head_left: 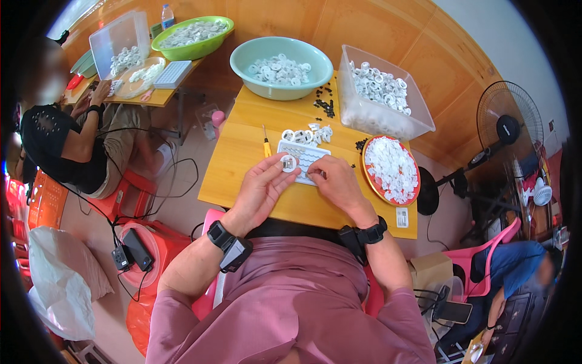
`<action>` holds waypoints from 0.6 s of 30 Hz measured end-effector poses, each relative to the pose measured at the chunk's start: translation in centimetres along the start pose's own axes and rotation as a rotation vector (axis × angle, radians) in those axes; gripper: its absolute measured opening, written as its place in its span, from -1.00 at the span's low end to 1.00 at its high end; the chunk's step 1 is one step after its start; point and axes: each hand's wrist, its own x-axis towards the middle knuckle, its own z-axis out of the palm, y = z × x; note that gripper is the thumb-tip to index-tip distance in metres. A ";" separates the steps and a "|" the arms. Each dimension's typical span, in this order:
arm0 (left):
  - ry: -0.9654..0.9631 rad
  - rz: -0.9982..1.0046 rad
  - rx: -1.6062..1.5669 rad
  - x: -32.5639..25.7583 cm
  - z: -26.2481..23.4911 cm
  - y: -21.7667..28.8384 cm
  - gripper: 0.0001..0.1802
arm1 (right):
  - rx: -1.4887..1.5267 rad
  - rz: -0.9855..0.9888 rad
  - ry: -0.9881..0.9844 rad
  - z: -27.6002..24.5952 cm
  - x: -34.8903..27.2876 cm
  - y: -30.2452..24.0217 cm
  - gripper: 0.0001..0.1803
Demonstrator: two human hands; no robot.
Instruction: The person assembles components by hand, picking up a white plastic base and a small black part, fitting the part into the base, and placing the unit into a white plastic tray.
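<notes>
My left hand (257, 193) grips a round white plastic part (289, 162) between thumb and fingers, its hollow face turned up. Close by on the right, my right hand (339, 187) is closed in a pinch over the near right side of a white tray (296, 149) with rows of small pockets. What its fingertips hold, if anything, is too small and hidden to make out. Just beyond the tray lie several more round white parts (306, 135). A screwdriver (267, 145) with a yellow handle rests left of the tray.
A pale green basin (280, 91) and a clear bin (388, 121) of white parts stand at the back. Small black pieces (325, 108) lie between them. A red-rimmed plate (414, 193) of white pieces is at right, near a fan (508, 128). Two people sit nearby.
</notes>
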 end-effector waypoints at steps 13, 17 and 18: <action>-0.008 -0.003 -0.009 0.1 0.1 -0.2 -0.64 | 0.024 0.005 0.008 0.7 0.1 0.6 -0.86; -0.003 -0.010 -0.005 0.0 0.2 -0.1 -0.64 | 0.026 0.031 0.082 0.7 0.0 0.2 -0.88; -0.005 -0.016 -0.003 0.0 0.2 -0.1 -0.64 | 0.096 0.093 0.103 0.6 0.0 -0.1 -0.89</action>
